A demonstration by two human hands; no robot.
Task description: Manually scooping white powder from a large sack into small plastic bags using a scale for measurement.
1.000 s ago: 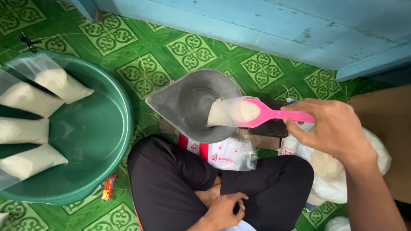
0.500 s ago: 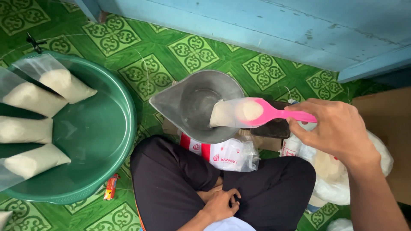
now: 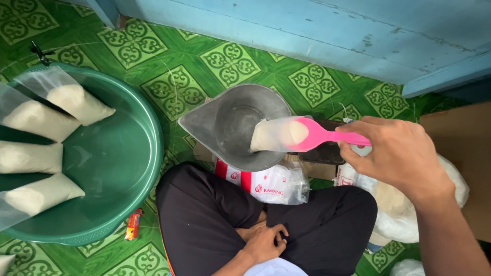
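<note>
Right hand (image 3: 404, 156), fingers closed on the handle of a pink spoon (image 3: 319, 135); the bowl of the spoon, loaded with a whitish powder, sits inside the mouth of a small clear bag (image 3: 271, 135) that lies partly filled on the rim of a grey metal scale pan (image 3: 232, 125) — just beyond the fingertips, to their left. Left hand (image 3: 263, 243), fingers curled loosely in the lap between the crossed legs in dark trousers (image 3: 204, 220); whether it grips anything cannot be told. Below the pan, near the knees, a red-and-white printed plastic packet (image 3: 271, 184). Under the right wrist, a large clear sack of white powder (image 3: 394, 209). Well apart from both hands, at far left, a green plastic basin (image 3: 117, 168) holding four filled bags (image 3: 36, 120) laid side by side. All rests on a green patterned floor (image 3: 174, 87) — bounded at the top by a blue wooden board (image 3: 307, 25).
</note>
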